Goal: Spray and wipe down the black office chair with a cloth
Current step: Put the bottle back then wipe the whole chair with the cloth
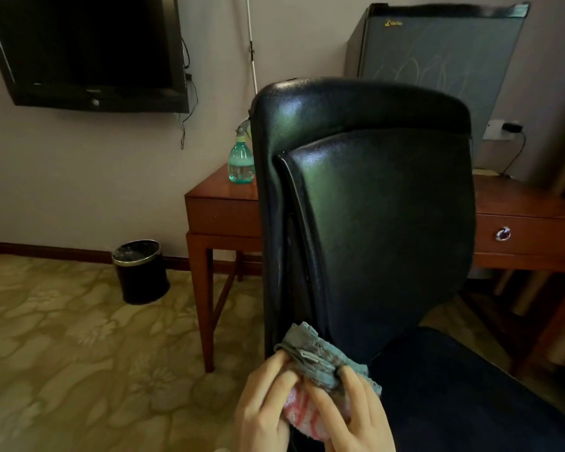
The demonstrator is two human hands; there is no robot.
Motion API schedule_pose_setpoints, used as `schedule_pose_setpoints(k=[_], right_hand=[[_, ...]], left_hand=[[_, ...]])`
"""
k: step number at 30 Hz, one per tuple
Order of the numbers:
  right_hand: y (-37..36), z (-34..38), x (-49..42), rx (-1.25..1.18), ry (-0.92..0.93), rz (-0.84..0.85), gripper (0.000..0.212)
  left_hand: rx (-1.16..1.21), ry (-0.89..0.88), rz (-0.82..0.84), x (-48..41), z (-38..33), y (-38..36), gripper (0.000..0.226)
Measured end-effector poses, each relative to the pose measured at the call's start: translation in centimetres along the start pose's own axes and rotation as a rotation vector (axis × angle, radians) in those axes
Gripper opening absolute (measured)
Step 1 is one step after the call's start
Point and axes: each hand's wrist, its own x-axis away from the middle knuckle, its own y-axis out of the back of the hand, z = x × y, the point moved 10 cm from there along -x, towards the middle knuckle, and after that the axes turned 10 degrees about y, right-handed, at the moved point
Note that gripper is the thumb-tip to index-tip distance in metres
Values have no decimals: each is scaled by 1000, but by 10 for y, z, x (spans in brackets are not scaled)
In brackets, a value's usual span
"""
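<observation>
The black office chair (372,203) fills the middle of the view, its glossy backrest facing me and its seat (463,393) reaching toward the lower right. Both hands hold a bunched cloth (317,360), grey-blue with a pink striped part, at the lower left edge of the backrest. My left hand (265,406) grips the cloth from the left. My right hand (353,415) grips it from the right, fingers over the fabric. A green spray bottle (241,158) stands on the wooden desk just left of the chair's back, apart from both hands.
A wooden desk (222,207) with a drawer knob (503,233) stands behind the chair. A small fridge (437,60) sits on it at the back right. A black waste bin (141,272) rests on the patterned carpet. A television (85,50) hangs on the wall at the left.
</observation>
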Motion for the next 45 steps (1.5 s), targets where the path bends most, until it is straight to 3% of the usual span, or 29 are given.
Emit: schedule_pose_setpoints(k=[2,5,8,12,15,22,28,38,43,45], right_hand=[[3,2,-6,27,44,1,28],[25,-11,-42,-119,-34,16,33],[53,-10,-112,-133,-32,82,45],[94,-23,-206,-89,1,54,44],[92,-32,-232,-84,30,158,50],[64,-22,-167,-227,86,175,47],[40,-12,-110,-150,68,135,37],[9,-2,-38,-92,86,96,30],[-13,3,6,-58,4,47,29],[-22,4,22,-71,-42,39,29]], left_hand=[[-27,-59,-29,-8,-5,7,30],[-60,-162,-55,-38,-27,22,36],[-68,-184,-70,-92,-58,44,36],[-110,-203,-91,-172,-102,74,43],[-168,-198,-50,-189,-111,77,50],[-168,-159,-90,-139,-85,63,50],[-111,-52,-41,-83,-39,37,48],[-54,-80,-43,-29,-10,8,30],[-96,-103,-36,1,13,-6,22],[-102,-96,-18,10,18,-10,28]])
